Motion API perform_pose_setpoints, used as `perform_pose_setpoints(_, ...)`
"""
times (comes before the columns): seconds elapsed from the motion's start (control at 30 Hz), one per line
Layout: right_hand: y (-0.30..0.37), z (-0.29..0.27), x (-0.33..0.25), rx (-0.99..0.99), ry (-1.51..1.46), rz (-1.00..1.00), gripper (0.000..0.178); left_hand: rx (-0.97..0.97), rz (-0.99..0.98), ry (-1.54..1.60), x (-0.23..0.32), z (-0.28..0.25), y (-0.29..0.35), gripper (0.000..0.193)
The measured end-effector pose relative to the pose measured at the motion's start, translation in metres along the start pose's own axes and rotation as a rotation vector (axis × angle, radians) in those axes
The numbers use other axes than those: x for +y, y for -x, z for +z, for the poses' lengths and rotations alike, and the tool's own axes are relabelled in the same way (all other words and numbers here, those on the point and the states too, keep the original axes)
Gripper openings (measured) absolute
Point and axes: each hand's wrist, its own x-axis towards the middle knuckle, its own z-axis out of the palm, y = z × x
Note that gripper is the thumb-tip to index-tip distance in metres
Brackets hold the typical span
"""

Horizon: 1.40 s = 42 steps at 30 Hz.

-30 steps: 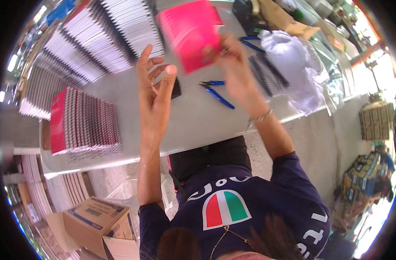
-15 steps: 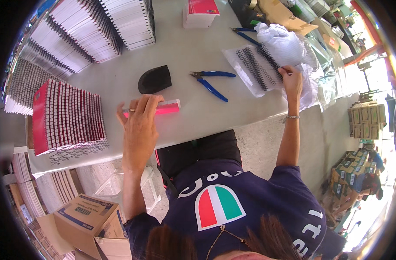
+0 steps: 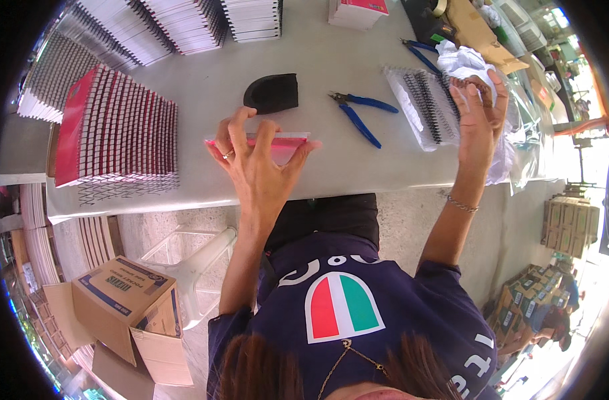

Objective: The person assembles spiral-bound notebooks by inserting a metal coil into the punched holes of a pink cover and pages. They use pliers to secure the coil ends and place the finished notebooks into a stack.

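The left hand has a firm, wide grip on the pink booklet, which stays directly under its fingers on the worktop, with its narrow edge facing up; half a second ago that hand lay more closely bunched over one end, whereas now the fingers arch apart and the thumb reaches the right end. The right hand has changed more: earlier it pinched low at the dark wire coils, and now it is turned, with its fingers raised and parted over the crumpled white wrapping. Whether anything is caught in this grip cannot be told, since the far fingers are partly hidden. The coils lie on their clear bag just left of the right hand. A second ago the right hand carried the booklet in the air and the left hand was bare; now the booklet is in the left grip alone. Just beyond the left fingers sits the black rounded piece, and the blue-handled cutters lie between the two hands, both unmoved on the worktop since the last view. The pile of red spiral notebooks stands to the left of the left grip, as before.
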Motion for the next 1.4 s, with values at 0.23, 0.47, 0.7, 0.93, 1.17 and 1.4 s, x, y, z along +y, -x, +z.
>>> perform_pose_setpoints(0.23,0.032,0.062,0.012,-0.553,0.014,0.248,0.045,0.036,-0.006,-0.049,0.006,0.005,-0.004,0.037)
perform_pose_setpoints(0.47,0.056,0.091,0.028,-0.76,0.345,0.208,0.018,0.004,-0.028,-0.005,0.001,0.006,-0.005,0.035)
perform_pose_setpoints(0.7,0.059,0.098,0.028,-0.776,0.336,0.129,0.022,-0.015,-0.035,-0.007,0.003,0.004,-0.007,0.035)
perform_pose_setpoints(0.93,0.065,0.1,0.029,-0.769,0.346,0.08,0.019,-0.026,-0.054,-0.02,0.004,0.004,-0.008,0.034)
perform_pose_setpoints(1.17,0.075,0.112,0.022,-0.683,0.472,-0.021,0.016,-0.107,-0.021,-0.076,0.003,-0.005,-0.011,0.034)
perform_pose_setpoints(1.4,0.068,0.122,0.018,-0.703,0.604,-0.101,0.013,-0.132,-0.038,-0.04,-0.005,-0.014,-0.01,0.048)
